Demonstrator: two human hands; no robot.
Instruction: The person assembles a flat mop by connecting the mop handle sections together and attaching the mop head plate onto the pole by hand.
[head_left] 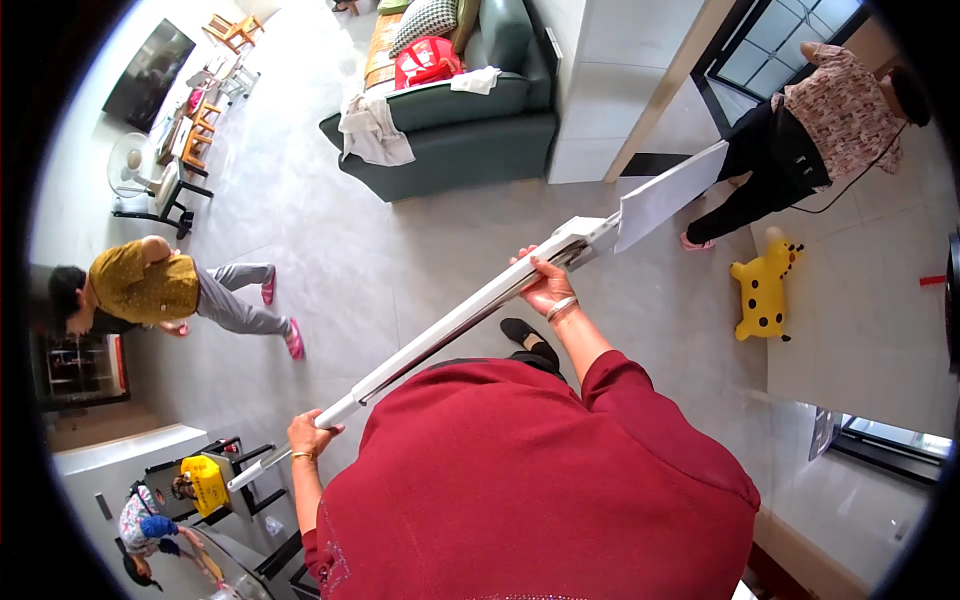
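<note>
A long white pole-like frame (455, 318) slants across in front of my red-sleeved body, from lower left to upper right. Its middle is a thick white beam with a dark slot or rail along its side; I cannot tell its exact kind. Near the lower end, my left hand (314, 436) is wrapped round the thinner white tube, which tapers to a slim tip beyond it. Higher up, my right hand (546, 284) grips the beam from below, a bangle on its wrist. At the far end a flat white panel (668, 196) overlaps another person's legs in view.
A person (150, 282) in a mustard top walks at left; another (835, 115) stands far right by a doorway. A green sofa (450, 140) is ahead. A yellow spotted toy animal (762, 300) stands at right. Lower left, a third person (150, 525) bends near a cart.
</note>
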